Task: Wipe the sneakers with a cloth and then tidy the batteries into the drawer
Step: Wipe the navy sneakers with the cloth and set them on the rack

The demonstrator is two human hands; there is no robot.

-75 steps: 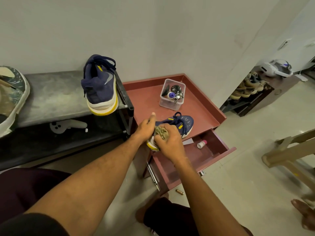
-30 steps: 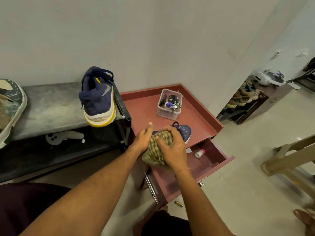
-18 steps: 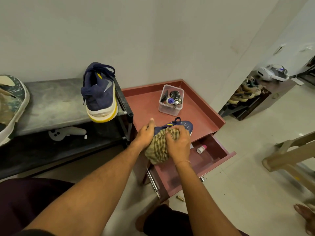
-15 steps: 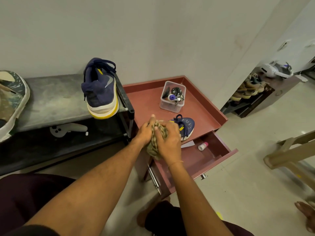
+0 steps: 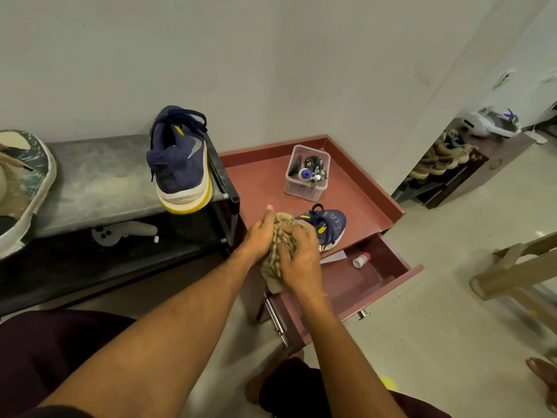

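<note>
Down low, a dark red drawer (image 5: 388, 286) hangs open over the pale floor (image 5: 437, 342), with a small white bottle (image 5: 360, 260) inside. Just above it the right hand (image 5: 298, 256) squeezes a checked cloth (image 5: 275, 268) onto a blue sneaker (image 5: 333, 224) lying on the red cabinet top (image 5: 262, 182), and the left hand (image 5: 258, 235) holds its heel end. Farther back stand a clear box (image 5: 306, 176) and, on a grey rack (image 5: 99, 182), the other blue sneaker (image 5: 180, 164) by the white wall (image 5: 271, 70).

We see a red counter (image 5: 265, 182) carrying a clear box (image 5: 301, 191) and a sneaker (image 5: 334, 223); the shelf (image 5: 105, 182) beside it bears a second sneaker (image 5: 180, 164).
</note>
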